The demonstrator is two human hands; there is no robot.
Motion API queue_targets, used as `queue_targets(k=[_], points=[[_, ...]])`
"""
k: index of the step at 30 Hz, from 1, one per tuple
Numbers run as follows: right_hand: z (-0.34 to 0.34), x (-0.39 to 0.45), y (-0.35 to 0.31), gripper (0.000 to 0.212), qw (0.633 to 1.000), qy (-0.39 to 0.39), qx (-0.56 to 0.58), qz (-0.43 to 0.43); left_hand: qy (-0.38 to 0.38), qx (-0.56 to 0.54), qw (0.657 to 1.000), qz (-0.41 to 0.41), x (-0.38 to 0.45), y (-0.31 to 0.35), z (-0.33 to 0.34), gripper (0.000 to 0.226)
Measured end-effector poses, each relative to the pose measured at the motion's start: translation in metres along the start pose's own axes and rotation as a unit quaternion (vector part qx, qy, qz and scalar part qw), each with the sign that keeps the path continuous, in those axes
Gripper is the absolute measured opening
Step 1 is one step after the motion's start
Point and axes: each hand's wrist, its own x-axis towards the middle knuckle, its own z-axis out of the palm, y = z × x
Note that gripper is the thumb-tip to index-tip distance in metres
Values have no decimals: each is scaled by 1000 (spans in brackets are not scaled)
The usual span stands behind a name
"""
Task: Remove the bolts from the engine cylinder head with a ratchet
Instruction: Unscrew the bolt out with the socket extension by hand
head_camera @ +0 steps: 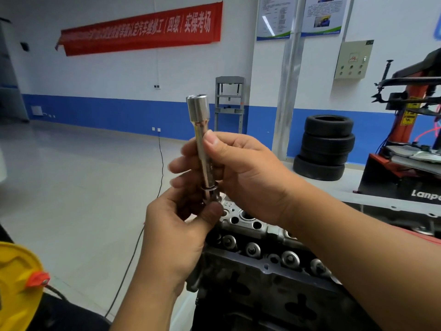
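Observation:
I hold a long silver socket extension (200, 130) upright in front of me, its wide socket end at the top. My right hand (241, 173) grips its shaft, thumb up along the metal. My left hand (176, 232) pinches the lower end, where a washer and a bolt head (211, 191) show between the fingers. The rest of the bolt is hidden by my hands. Below lies the grey engine cylinder head (262, 256), with several valve springs and round bores along its top. No ratchet handle is in view.
A yellow container (16, 283) sits at the lower left. A black cable (152, 211) runs across the pale floor. Stacked tyres (325, 146) stand by the blue-banded wall, a red tyre changer (410, 130) at the right, a grey press frame (229, 103) behind.

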Motion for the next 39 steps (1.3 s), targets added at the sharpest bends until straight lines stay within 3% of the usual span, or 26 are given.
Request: queue_targets(k=[5, 9, 12, 16, 21, 24, 27, 32, 35, 39], points=[[-1, 1, 2, 15, 999, 28, 6, -21, 24, 47, 998, 23, -2, 3, 1, 44], [-5, 1, -1, 18, 999, 42, -16, -22, -62, 96, 993, 10, 0, 8, -1, 18], [-6, -1, -3, 18, 999, -1, -36, 4, -102, 81, 991, 5, 1, 15, -3, 23], [-5, 0, -1, 22, 1000, 3, -17, 17, -20, 70, 997, 15, 1, 12, 1, 47], [-8, 2, -2, 18, 997, 65, -34, 3, 52, 21, 998, 29, -1, 6, 7, 28], [-9, 3, -3, 20, 997, 64, -42, -12, -13, 25, 999, 21, -1, 8, 6, 18], [-8, 3, -2, 17, 998, 52, -24, -22, -72, 25, 997, -3, 0, 8, 5, 25], [-4, 4, -1, 24, 999, 12, -51, -1, 6, -7, 1000, 9, 1, 5, 5, 44], [1, 3, 1, 29, 999, -6, 2, 32, 56, -10, 998, 24, 2, 2, 7, 38], [-3, 4, 3, 16, 999, 34, -29, -1, 64, 38, 996, 42, 0, 1, 7, 28]])
